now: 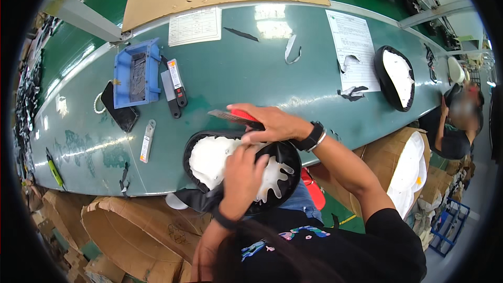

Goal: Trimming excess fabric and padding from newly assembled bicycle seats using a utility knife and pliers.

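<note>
My right hand (272, 123) grips a red utility knife (246, 115), its long blade pointing left above the bench. Below it is a black-rimmed, rounded padded piece (207, 160) with a white inner face, lying at the bench's near edge and partly over my lap. On its right side, an irregular white patch (272, 178) with finger-like edges shows against black. My left hand (243, 175) rests on the white face with its fingers spread, close to the right hand's fingertips. The hands hide the middle of the piece. Black material (196, 199) sticks out beside my left wrist.
A blue bin (119, 81), a phone (118, 107) and several cutters (148, 141) sit at left. Another black-and-white padded piece (380, 76) and paper sheets (340, 34) lie at right, with scraps around. Cardboard boxes (131, 225) stand below the edge. Another person (456, 120) sits far right.
</note>
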`<state>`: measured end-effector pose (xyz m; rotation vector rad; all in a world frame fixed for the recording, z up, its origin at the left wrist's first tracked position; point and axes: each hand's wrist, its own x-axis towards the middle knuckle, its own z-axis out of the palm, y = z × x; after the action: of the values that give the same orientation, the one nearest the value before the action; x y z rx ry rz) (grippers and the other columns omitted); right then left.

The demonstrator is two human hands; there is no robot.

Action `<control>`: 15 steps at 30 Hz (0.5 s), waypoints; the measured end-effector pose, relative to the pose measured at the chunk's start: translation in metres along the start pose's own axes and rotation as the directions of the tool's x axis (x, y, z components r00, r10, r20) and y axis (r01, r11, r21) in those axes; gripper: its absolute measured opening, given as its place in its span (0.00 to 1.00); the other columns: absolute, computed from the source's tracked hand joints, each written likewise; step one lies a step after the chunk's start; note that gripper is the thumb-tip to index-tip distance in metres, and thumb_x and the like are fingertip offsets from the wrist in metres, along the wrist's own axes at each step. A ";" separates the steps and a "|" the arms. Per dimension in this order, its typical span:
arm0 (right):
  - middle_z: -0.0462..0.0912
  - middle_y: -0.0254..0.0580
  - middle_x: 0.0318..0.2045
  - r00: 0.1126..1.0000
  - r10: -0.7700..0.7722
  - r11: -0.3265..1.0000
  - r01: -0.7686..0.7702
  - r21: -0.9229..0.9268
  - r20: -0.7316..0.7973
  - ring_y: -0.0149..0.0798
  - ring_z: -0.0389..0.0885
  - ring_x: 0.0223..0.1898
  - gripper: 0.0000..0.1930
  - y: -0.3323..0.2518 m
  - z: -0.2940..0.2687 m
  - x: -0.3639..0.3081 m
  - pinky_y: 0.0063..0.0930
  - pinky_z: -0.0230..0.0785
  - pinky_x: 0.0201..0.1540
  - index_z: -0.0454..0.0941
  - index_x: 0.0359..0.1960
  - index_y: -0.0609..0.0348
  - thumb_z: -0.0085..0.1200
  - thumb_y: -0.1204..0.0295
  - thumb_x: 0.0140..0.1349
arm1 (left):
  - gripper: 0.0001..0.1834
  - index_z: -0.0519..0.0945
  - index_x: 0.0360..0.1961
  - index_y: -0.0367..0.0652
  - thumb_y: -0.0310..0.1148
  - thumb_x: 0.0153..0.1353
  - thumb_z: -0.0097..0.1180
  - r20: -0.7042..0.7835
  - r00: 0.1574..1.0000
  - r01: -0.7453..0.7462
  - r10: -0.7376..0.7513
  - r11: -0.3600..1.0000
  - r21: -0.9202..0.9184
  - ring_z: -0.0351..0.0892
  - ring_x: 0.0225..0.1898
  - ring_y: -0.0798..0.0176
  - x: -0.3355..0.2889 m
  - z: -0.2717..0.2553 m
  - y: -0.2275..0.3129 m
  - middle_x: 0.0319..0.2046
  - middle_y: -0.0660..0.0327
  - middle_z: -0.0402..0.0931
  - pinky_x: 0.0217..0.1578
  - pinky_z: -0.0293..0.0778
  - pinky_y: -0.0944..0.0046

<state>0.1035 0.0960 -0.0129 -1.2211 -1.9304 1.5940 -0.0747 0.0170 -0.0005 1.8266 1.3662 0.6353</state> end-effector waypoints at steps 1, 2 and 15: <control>0.73 0.51 0.58 1.000 -0.002 1.000 0.002 -0.001 -0.001 0.56 0.76 0.52 0.34 0.007 0.002 -0.005 0.42 0.69 0.51 0.57 0.67 0.48 0.54 0.56 0.62 | 0.12 0.80 0.38 0.42 0.35 0.55 0.63 -0.008 1.000 -0.010 0.010 0.997 0.082 0.72 0.37 0.54 0.005 0.016 0.005 0.27 0.56 0.74 0.40 0.65 0.54; 0.75 0.52 0.55 0.979 0.024 0.994 -0.044 -0.096 -0.200 0.56 0.76 0.51 0.32 0.014 0.004 -0.015 0.43 0.69 0.50 0.58 0.67 0.49 0.52 0.57 0.63 | 0.12 0.80 0.38 0.42 0.35 0.55 0.63 -0.012 1.000 -0.011 0.012 0.996 0.085 0.72 0.37 0.54 0.011 0.024 0.006 0.27 0.56 0.74 0.40 0.65 0.54; 0.68 0.41 0.22 0.982 0.083 0.638 -0.183 -0.748 -0.169 0.41 0.72 0.16 0.34 -0.016 0.002 -0.135 0.36 0.63 0.17 0.58 0.69 0.33 0.51 0.73 0.59 | 0.15 0.75 0.15 0.40 0.36 0.52 0.63 0.351 0.935 0.117 -0.043 0.974 -0.193 0.64 0.28 0.66 0.037 0.020 -0.010 0.14 0.65 0.68 0.38 0.54 0.60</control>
<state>0.1721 -0.0120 0.0341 -1.7446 -2.5792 0.6701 -0.0538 0.0479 -0.0222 1.6113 1.0878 0.3771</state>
